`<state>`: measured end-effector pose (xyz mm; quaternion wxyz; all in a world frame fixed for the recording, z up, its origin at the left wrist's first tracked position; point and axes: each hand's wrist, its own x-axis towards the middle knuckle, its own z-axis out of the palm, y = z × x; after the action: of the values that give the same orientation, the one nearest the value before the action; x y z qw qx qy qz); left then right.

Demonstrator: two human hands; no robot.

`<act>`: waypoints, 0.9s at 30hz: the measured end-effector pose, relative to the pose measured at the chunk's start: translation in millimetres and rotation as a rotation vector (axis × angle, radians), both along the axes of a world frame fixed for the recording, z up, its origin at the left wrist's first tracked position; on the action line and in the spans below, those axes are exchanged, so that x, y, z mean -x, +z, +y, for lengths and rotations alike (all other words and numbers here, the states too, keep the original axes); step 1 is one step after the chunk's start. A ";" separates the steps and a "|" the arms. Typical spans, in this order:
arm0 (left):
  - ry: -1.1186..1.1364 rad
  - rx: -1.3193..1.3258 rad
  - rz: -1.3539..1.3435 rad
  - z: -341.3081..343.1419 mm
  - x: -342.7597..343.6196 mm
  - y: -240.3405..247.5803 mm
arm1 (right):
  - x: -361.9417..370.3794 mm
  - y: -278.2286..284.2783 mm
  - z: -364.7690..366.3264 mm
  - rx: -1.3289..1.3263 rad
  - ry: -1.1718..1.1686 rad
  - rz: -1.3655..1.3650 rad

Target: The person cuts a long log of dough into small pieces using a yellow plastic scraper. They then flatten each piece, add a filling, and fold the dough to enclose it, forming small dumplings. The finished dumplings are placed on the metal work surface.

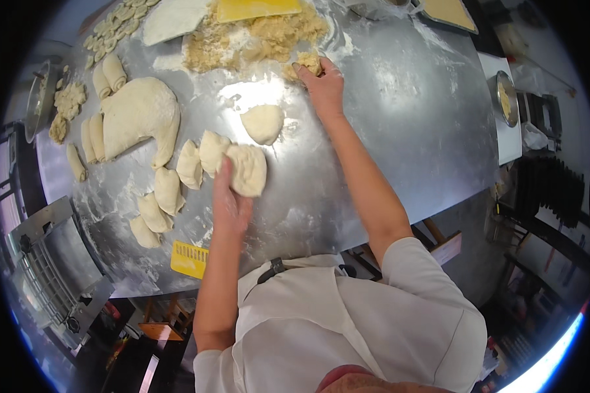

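Note:
My left hand (229,204) holds a flattened piece of dough (248,171), with the thumb pressed on its face. Farther off, my right hand (325,86) has its fingers closed on a clump of crumbly yellow filling (309,63) at the edge of a larger filling heap (269,36). Between the hands lies a rounded dough piece (263,124). Several cut dough pieces (169,191) curve down to the left of my left hand. Beyond them rests a big slab of dough (139,112) with a tail bending toward me.
A yellow scraper (259,8) lies on the heap, beside a white sheet-like mass (174,19). Another, slotted yellow scraper (189,259) sits by my left forearm. Dough rolls (93,137) and a metal bowl (40,101) are far left. The steel table (413,131) is floury.

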<state>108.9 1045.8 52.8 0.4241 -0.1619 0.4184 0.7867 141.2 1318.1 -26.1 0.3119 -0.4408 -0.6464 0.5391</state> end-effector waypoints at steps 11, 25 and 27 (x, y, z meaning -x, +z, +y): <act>-0.211 -0.016 0.348 74.1 5.7 1.7 | -49.2 92.5 -122.4 -0.471 0.434 -0.270; -0.115 -0.298 -0.060 -29.1 -4.2 -20.6 | -72.6 120.1 -137.7 0.010 0.793 -0.176; -0.146 -0.353 -0.074 -39.9 -8.8 -16.8 | -71.9 117.0 -156.5 -0.052 0.805 -0.194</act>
<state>117.7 1006.0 35.9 0.5170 -0.0829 0.2688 0.8084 213.1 1161.6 90.9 0.0249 -0.1937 -0.8069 0.5575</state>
